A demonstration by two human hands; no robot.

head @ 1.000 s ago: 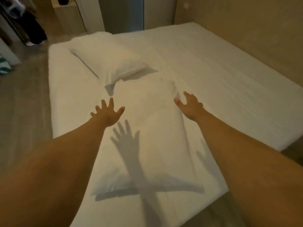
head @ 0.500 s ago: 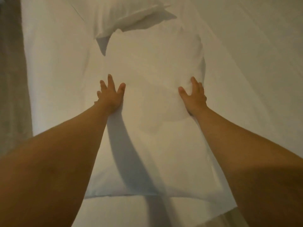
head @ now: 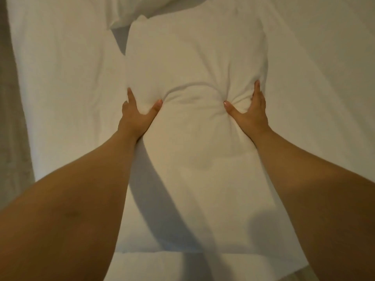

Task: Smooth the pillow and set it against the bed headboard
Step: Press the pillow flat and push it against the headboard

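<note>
White soft pillow (head: 194, 63) on bed (head: 67, 63) — L hand (head: 136, 116) & R hand (head: 250, 113) pinch its sides w/ fingers clamped, cloth puckered.

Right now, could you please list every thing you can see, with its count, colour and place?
near pillow: one, white, lengthwise in the middle of the bed, pinched at both side edges
far pillow: one, white, top edge of view, its corner over the near pillow's far end
bed sheet: one, white, under both pillows
floor: one strip, grey-brown, along the left edge
left hand: one, fingers and thumb gripping the near pillow's left edge
right hand: one, gripping its right edge
</note>
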